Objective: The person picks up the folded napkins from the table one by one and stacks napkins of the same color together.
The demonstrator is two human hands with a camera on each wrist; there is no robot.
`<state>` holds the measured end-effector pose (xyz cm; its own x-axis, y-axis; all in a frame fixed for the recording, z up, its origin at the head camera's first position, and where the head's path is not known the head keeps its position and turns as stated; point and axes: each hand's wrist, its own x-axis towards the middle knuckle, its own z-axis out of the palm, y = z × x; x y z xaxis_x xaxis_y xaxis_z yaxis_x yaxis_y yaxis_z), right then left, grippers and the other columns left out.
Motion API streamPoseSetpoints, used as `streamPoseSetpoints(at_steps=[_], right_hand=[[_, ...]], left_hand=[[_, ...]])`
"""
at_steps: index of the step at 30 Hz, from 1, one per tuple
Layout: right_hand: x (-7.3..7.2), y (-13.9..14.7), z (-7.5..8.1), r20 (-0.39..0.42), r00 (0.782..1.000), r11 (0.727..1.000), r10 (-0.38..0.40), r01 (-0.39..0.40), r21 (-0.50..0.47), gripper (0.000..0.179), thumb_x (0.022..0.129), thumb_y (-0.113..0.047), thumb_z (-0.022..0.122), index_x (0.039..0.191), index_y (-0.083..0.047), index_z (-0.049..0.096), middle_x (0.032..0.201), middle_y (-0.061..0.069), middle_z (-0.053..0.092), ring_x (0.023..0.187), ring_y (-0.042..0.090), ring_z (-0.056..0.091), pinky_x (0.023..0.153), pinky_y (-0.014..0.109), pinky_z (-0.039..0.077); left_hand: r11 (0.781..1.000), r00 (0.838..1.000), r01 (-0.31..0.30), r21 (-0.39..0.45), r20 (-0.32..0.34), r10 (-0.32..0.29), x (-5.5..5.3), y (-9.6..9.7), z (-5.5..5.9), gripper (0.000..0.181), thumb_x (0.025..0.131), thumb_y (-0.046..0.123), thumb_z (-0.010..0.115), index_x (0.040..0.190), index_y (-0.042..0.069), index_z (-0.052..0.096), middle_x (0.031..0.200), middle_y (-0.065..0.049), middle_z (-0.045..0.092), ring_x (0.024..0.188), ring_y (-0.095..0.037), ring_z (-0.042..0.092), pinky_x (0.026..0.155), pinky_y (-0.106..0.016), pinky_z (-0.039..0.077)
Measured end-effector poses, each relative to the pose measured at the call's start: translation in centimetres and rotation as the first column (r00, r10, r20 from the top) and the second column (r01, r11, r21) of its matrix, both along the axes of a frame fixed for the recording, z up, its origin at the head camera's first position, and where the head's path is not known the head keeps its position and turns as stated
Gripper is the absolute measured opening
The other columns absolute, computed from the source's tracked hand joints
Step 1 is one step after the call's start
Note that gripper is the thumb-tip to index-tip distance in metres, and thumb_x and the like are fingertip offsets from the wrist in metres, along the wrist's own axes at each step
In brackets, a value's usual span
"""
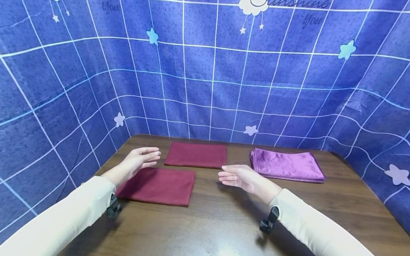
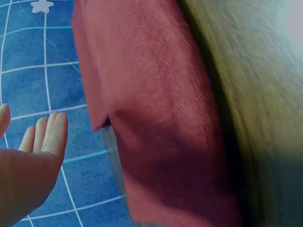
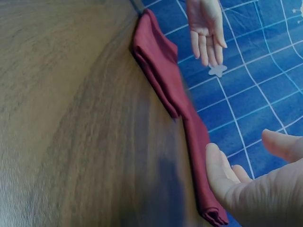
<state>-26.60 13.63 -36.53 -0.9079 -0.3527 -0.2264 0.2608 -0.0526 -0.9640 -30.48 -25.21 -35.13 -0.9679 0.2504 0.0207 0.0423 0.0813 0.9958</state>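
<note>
Both hands are let go, with loose, nearly straight fingers. Right hand is up over the brown table, between the near red cloth and the shiny purple cloth. Left hand is up by the far left corner of the near red cloth, which lies flat on the table's left side. Folded, the purple cloth lies on the right. Farther back in the middle lies another red cloth. Behind it hangs a blue sheet with white lines and stars.
</note>
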Motion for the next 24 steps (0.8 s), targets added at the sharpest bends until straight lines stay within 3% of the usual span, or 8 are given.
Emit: streamPoseSetpoints(at_steps=[7,12,20,24], right_hand=[[0.2,-1.3,-0.5,0.016,1.0,1.0,0.005,-0.005,-0.004,0.052,0.098,-0.014,0.054,0.138,0.014,0.035,0.134,0.034,0.051,0.118,0.039,0.059,0.1,0.039,0.051],[0.5,-1.7,-0.7,0.024,1.0,1.0,-0.01,0.01,0.006,0.05,0.098,-0.013,0.054,0.136,0.015,0.037,0.133,0.035,0.051,0.118,0.041,0.058,0.098,0.039,0.053],[0.7,-3.3,-1.3,0.025,1.0,1.0,0.015,-0.014,-0.027,0.044,0.099,-0.01,0.051,0.134,0.015,0.041,0.134,0.037,0.049,0.111,0.036,0.063,0.098,0.04,0.053],[0.9,-3.9,-1.8,0.027,0.999,0.999,0.04,-0.039,-0.03,0.044,0.099,-0.009,0.05,0.133,0.015,0.041,0.134,0.037,0.049,0.113,0.038,0.062,0.1,0.042,0.051]], left_hand=[[0.998,0.999,0.0,-0.07,0.033,0.003,0.6,-1.0,-0.6,0.058,0.098,0.012,0.056,0.142,-0.015,0.03,0.109,0.007,0.066,0.097,0.001,0.064,0.103,-0.038,0.048],[0.993,0.999,-0.001,-0.114,0.037,0.006,0.9,-1.3,-1.1,0.059,0.097,0.013,0.058,0.142,-0.015,0.032,0.118,0.002,0.063,0.098,0.003,0.062,0.105,-0.039,0.046],[0.979,0.994,-0.084,-0.183,0.054,0.095,1.1,-3.1,-1.9,0.061,0.095,0.017,0.063,0.141,-0.013,0.037,0.123,-0.002,0.061,0.099,0.0,0.063,0.103,-0.037,0.048],[0.97,0.992,-0.114,-0.217,0.037,0.125,1.1,-4.0,-2.4,0.061,0.094,0.019,0.065,0.14,-0.012,0.039,0.125,-0.004,0.06,0.096,0.006,0.061,0.1,-0.03,0.05]])
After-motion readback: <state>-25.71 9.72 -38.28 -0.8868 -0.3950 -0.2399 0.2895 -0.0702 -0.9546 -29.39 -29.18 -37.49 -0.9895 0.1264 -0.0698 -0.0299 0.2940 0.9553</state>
